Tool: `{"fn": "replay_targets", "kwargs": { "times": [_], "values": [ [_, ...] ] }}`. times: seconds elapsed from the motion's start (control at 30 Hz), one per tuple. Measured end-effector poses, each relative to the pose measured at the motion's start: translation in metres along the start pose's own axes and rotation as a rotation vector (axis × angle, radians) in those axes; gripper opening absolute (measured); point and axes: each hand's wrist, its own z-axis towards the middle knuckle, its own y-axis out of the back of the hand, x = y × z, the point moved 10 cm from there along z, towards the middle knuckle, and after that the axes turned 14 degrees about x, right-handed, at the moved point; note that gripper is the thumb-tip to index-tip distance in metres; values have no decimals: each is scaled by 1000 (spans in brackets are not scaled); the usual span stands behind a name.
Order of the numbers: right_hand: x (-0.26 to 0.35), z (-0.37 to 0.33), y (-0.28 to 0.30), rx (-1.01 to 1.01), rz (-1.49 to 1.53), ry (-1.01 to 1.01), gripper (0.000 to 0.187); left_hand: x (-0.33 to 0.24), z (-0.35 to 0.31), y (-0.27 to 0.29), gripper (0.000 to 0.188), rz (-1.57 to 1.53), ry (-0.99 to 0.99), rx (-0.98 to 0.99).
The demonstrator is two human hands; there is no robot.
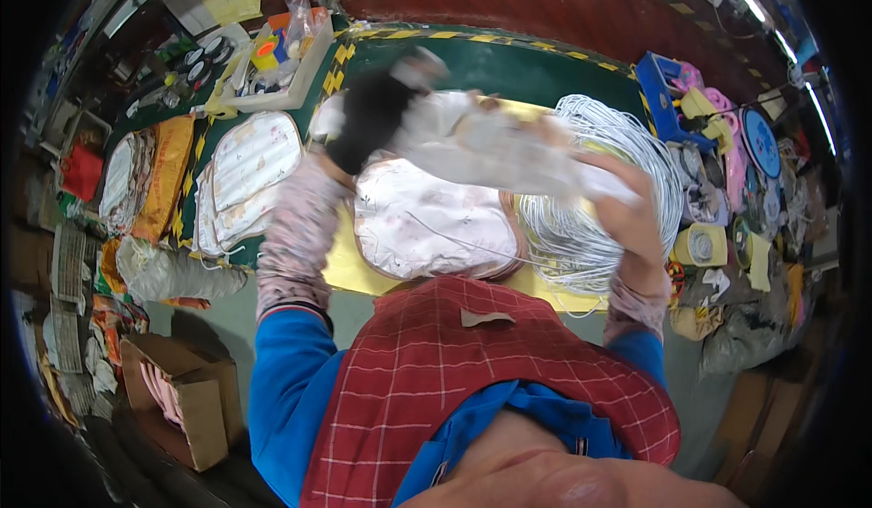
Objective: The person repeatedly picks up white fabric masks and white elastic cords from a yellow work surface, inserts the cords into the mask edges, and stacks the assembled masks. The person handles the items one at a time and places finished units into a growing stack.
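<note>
A whitish cloth piece point(509, 158), blurred by motion, is raised above the table between my hands. My right hand point(627, 194) grips its right end, the fingers partly covered by the cloth. At the cloth's left side is my left hand point(377, 113), in a black glove with pale fingertips; motion smears its fingers, so its hold is unclear. Below the cloth lies a stack of white printed fabric pieces point(427, 222) with rounded corners and brown edging. A thin pale cord crosses the top one. To the right sits a big coil of white cord point(627, 144).
More edged fabric pieces point(259, 158) lie on the left of the green table. Behind them stands a pale bin point(277, 81) of supplies. A blue crate point(658, 99) and pink items are at right. An open cardboard box point(204, 417) stands low at left.
</note>
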Motion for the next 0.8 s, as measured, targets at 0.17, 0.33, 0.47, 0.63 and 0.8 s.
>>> {"fn": "replay_targets", "kwargs": {
  "times": [0.17,0.33,0.47,0.63,0.8],
  "values": [
    [16,-3,16,3,-92,238,30,-45,-32,40,30,138,-485,-123],
    [51,26,9,-65,-413,252,18,14,-53,-1,26,215,-268,555],
    [-3,53,7,-127,-290,-64,28,35,-89,7,20,84,-343,222],
    [-136,2,40,-610,-4,-166,49,149,-116,47,29,-567,144,-528],
    [-237,-22,-8,-341,419,-329,40,130,-174,6,29,433,-150,-573]
  ]
}}
